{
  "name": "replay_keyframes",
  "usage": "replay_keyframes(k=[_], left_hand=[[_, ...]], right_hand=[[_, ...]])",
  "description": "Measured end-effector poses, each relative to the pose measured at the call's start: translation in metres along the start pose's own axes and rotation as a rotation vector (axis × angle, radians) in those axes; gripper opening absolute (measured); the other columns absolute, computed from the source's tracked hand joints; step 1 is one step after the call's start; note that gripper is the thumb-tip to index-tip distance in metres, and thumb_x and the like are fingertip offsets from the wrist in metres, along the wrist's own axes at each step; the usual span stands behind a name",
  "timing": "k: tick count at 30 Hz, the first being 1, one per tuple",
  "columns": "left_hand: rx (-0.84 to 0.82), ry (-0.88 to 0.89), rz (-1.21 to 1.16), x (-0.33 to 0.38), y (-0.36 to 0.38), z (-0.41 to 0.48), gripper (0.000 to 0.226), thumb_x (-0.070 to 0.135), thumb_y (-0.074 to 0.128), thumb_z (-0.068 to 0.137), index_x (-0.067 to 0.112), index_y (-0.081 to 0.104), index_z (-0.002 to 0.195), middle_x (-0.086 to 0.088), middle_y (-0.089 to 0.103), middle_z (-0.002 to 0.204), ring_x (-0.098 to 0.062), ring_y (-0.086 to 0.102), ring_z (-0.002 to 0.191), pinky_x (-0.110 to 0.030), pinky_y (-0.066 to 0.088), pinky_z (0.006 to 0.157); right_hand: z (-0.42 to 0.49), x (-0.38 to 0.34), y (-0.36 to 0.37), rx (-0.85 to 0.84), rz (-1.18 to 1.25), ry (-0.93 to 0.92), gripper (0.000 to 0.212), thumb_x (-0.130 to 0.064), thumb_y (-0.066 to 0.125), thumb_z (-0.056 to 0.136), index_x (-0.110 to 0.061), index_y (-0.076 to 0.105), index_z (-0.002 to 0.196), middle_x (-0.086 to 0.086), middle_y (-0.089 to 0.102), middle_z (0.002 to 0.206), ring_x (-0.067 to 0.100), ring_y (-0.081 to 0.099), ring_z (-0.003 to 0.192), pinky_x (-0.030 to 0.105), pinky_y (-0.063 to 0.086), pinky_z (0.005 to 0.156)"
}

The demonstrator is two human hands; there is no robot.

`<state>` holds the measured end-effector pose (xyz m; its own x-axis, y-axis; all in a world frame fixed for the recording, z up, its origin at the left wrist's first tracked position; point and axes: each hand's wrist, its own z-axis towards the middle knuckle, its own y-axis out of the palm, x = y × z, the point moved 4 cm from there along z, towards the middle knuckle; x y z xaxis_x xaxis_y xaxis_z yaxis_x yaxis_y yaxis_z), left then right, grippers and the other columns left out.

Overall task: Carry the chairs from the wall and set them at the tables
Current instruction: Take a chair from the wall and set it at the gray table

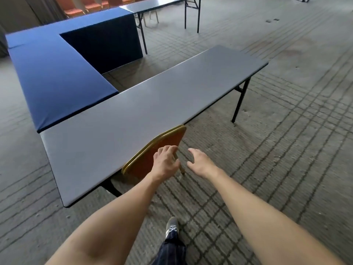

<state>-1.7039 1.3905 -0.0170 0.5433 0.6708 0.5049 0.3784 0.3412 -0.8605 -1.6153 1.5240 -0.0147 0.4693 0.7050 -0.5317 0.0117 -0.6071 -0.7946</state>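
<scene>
- Left hand (pixel 165 163) is hovering, fingers spread, seemingly brushing the chair (pixel 152 155) tucked under the grey table (pixel 114 121)
- Right hand (pixel 200 162) is hanging open beside it

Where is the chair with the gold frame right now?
The chair sits low in the centre of the head view, pushed against the near edge of the grey table, just beyond the left hand.

Looking like a banquet or conference hall: long folding worktops (pixel 152 104) standing end to end, blue cloth (pixel 57 77) draping two, red banquet chairs (pixel 91 6) lining the far wall, worn grid-patterned carpet (pixel 286 131) spreading underfoot.
</scene>
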Motion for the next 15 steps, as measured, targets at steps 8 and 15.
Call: replay_keyframes(k=[8,15], left_hand=[[-0.188,0.162,-0.09,0.125,0.063,-0.131,0.057,0.037,0.065,0.085,0.023,0.05,0.139,0.0,0.052,0.141,-0.02,0.042,0.135,-0.037,0.029,0.113],[-0.298,0.418,-0.19,0.226,0.084,-0.241,0.068,0.049,0.054,0.073,0.016,0.058,0.132,-0.005,0.059,0.135,-0.024,0.051,0.128,-0.04,0.038,0.108]], right_hand=[[-0.205,0.102,-0.017,0.19,0.024,0.208,0.062,-0.042,0.059,0.093,-0.016,0.042,0.147,0.007,0.047,0.148,0.025,0.045,0.134,0.034,0.036,0.11],[-0.4,0.143,-0.027,0.437,0.05,0.469,0.057,-0.052,0.054,0.094,-0.023,0.048,0.142,0.005,0.056,0.141,0.025,0.054,0.126,0.032,0.045,0.097]])
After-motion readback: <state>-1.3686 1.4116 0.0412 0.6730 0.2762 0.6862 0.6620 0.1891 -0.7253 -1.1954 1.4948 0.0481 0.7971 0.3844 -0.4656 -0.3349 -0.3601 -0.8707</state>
